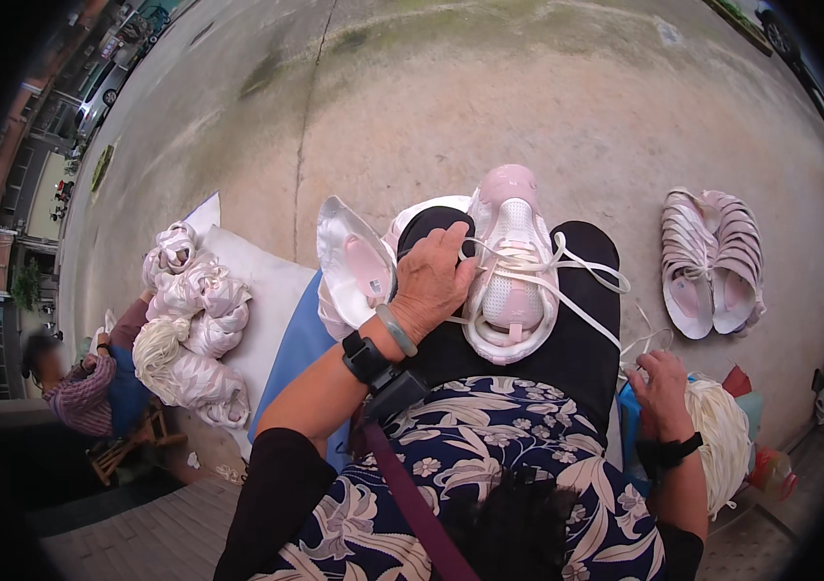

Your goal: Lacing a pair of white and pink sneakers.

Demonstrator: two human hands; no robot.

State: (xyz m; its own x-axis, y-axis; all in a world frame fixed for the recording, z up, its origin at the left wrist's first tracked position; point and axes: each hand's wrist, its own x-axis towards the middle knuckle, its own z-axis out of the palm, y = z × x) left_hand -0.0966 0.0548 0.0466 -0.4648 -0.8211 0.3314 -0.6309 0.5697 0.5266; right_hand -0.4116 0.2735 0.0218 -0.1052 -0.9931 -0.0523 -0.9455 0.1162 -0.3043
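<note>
A pink and white shoe upper [512, 308] rests on my lap between my knees, its toe pointing away from me. White shoelace [581, 308] crosses its front in loose loops and trails to the right. My left hand [436, 279] lies along the upper's left edge, fingers curled in around it, with lace at the fingertips. To the right of my thigh, my right hand [662, 387] is closed near the lace's far stretch, fingertips pinched together on it. Beneath that hand is a bundle of cream laces [720, 436]. Another upper [358, 259] lies by my left knee.
Nested pink and white uppers [712, 261] lie on the ground at right. More bundled uppers [201, 315] are piled on a white sheet [271, 290] at left. Beyond them a seated person [82, 392] works. A blue cloth or board [295, 353] is beside my left leg.
</note>
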